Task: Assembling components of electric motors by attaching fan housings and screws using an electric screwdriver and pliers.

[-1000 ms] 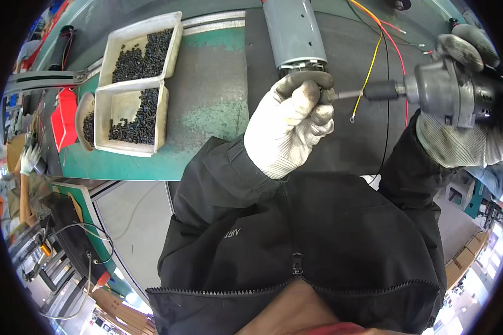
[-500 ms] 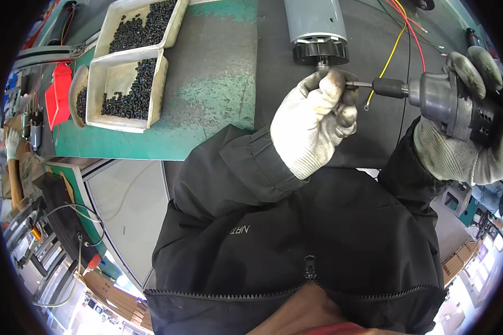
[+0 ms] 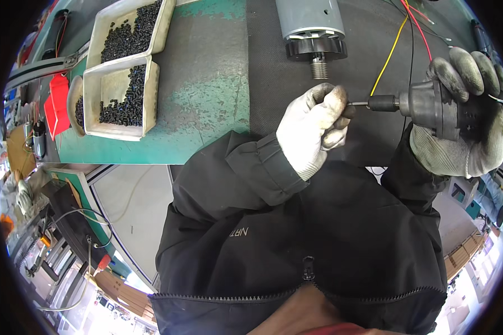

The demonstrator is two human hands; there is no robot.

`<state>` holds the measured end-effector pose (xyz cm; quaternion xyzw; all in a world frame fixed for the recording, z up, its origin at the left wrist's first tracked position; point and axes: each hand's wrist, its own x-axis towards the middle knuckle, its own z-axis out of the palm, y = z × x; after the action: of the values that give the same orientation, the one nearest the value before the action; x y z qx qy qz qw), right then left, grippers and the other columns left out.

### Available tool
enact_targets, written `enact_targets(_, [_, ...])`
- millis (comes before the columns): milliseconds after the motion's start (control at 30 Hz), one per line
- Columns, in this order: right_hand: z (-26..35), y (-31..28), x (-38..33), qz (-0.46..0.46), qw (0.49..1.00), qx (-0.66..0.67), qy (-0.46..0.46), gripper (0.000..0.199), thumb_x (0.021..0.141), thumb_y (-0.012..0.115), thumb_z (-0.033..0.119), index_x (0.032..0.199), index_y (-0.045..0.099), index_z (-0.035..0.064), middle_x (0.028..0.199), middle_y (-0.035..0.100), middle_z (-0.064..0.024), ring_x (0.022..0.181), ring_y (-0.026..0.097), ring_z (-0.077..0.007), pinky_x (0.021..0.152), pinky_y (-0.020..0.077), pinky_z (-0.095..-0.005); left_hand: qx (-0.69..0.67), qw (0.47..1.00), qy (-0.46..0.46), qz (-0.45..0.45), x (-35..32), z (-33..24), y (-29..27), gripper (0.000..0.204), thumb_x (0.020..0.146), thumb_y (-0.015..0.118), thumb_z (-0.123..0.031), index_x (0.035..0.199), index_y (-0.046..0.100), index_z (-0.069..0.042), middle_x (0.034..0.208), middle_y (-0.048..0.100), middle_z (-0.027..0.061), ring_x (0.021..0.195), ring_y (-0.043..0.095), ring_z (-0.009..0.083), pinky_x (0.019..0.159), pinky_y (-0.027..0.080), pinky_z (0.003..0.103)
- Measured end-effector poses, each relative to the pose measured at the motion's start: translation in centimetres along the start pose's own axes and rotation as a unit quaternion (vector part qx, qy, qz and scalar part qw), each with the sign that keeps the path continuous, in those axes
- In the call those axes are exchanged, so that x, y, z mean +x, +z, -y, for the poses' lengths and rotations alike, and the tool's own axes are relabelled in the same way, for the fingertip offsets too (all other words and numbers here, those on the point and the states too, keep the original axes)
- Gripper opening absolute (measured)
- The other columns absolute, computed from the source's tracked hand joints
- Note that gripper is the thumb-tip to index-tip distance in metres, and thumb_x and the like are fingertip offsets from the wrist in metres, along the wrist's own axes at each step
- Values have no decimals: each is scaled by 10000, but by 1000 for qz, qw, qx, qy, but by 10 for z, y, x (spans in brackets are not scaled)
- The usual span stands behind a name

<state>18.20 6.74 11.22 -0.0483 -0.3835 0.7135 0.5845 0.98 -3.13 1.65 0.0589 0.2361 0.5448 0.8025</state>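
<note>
Left hand [image 3: 314, 129]: in a soiled white glove, fingertips pinched together at the bit tip of the grey electric screwdriver [image 3: 430, 105].
Right hand [image 3: 464, 120]: gloved, clamped around the screwdriver's body, near right.
Grey cylindrical motor [image 3: 313, 28]: just beyond, on the bench [image 3: 207, 95].
White trays of black screws [image 3: 126, 67]: far left.

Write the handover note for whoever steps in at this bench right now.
Left hand: gloved, fingertips pinched at the tip of the driver bit, likely holding a screw, hidden.
Right hand: gripping the grey power screwdriver, held level.
Grey motor lies on the dark mat, threaded shaft toward you.
Two trays of black screws sit far left.
Done: nothing visibly driven yet. Left: seat the screw and drive it.
</note>
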Motion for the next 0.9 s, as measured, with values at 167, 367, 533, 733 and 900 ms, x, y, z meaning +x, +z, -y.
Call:
enact_targets(167, [-6, 7, 2, -31, 999, -19, -24, 251, 724, 616, 114, 948, 514, 70, 930, 470, -24, 857, 427, -152, 738, 382, -285, 149, 983, 67, -85, -1, -9, 11, 322, 932, 596, -335, 880, 489, -36, 704, 463, 14, 520, 366, 56, 505, 322, 214])
enact_targets(367, [-9, 12, 0, -52, 997, -44, -37, 249, 738, 614, 122, 958, 520, 50, 931, 471, -37, 860, 431, -162, 748, 388, -293, 79, 997, -10, -16, -6, -24, 6, 372, 947, 541, -406, 867, 509, -45, 669, 472, 20, 505, 373, 74, 508, 351, 251])
enact_targets(533, [-10, 10, 2, -66, 993, -72, -68, 251, 751, 613, 129, 966, 525, 34, 931, 472, -48, 862, 434, -170, 756, 393, -300, -50, 997, -45, -48, -8, -14, 5, 472, 942, 467, -517, 1124, 490, -81, 951, 587, 102, 695, 548, 184, 624, 458, 302])
enact_targets(733, [-18, 19, 10, -247, 890, -349, -157, 403, 837, 573, 175, 1100, 494, -120, 1019, 509, -166, 945, 487, -261, 813, 441, -384, 18, 997, 16, -79, 22, -21, -14, 429, 949, 564, -298, 1204, 454, 29, 1012, 602, 129, 778, 598, 167, 704, 518, 279])
enact_targets(900, [-8, -8, 11, 63, 996, -52, -27, 389, 893, 514, 169, 1171, 485, -101, 1140, 546, -248, 1047, 556, -361, 867, 485, -446, 223, 958, 74, -163, 12, -18, -2, 425, 927, 604, -244, 1169, 460, 74, 994, 604, 119, 862, 635, 186, 757, 534, 297])
